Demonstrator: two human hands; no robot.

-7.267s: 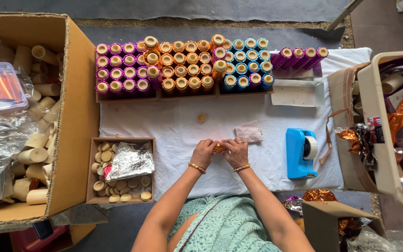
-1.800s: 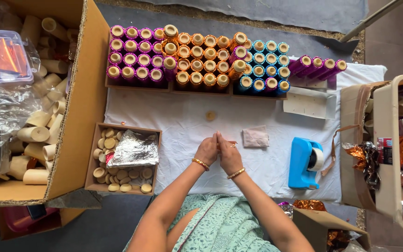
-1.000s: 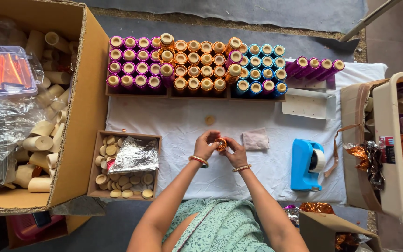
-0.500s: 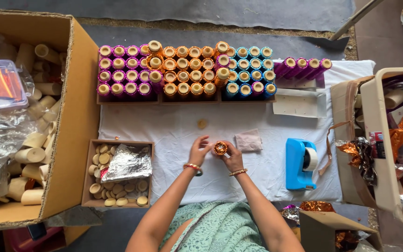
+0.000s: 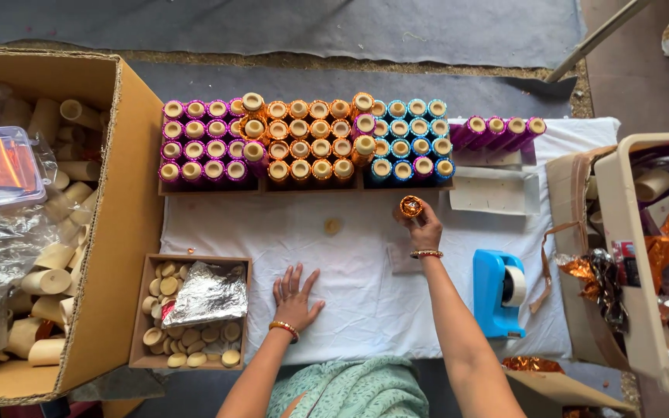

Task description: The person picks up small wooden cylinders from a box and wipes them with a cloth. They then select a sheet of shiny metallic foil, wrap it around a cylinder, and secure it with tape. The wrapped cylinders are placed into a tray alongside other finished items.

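Note:
My right hand (image 5: 425, 229) is stretched forward over the white cloth (image 5: 365, 294) and holds a small orange foil-wrapped tube (image 5: 410, 206), just in front of the rows of foil-wrapped tubes (image 5: 303, 143) in pink, orange, blue and purple. My left hand (image 5: 295, 293) rests flat on the cloth with fingers spread, beside a small wooden tray (image 5: 139, 310). That tray holds several pale round discs and a crumpled silver foil sheet (image 5: 206, 292). One loose disc (image 5: 333, 226) lies on the cloth between the hands and the rows.
A large cardboard box (image 5: 110, 255) at left holds plain cardboard tubes, plastic wrap and a clear container. A blue tape dispenser (image 5: 499, 292) stands right of my right arm. Boxes with coloured foil (image 5: 644, 263) fill the right side. A flat white card piece (image 5: 493, 193) lies by the purple tubes.
The hands were together working the orange tube; now they have parted. The right hand has carried the tube forward toward the rows, and the left has dropped flat onto the cloth.

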